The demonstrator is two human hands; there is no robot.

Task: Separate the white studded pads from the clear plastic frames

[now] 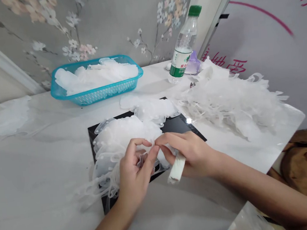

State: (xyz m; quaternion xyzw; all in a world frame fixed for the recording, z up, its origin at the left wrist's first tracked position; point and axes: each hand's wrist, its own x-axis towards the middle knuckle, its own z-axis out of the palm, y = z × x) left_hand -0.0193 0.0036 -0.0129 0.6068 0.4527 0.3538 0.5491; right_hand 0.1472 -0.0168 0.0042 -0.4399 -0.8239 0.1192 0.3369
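a blue basket of clear film pieces sits at far left on the white table. at centre, the left hand pinches a thin film piece over a film stack on a black mat, fingers nearly closed. the right hand meets that pinch and grips a small white roll. judged mid-peel; parting the layers calls for a fine grip. scrap film and a bottle lie right.

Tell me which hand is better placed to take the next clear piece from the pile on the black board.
Probably the left hand: it lies directly over the pile of clear pieces on the black board. The right hand already grips a small white roll.
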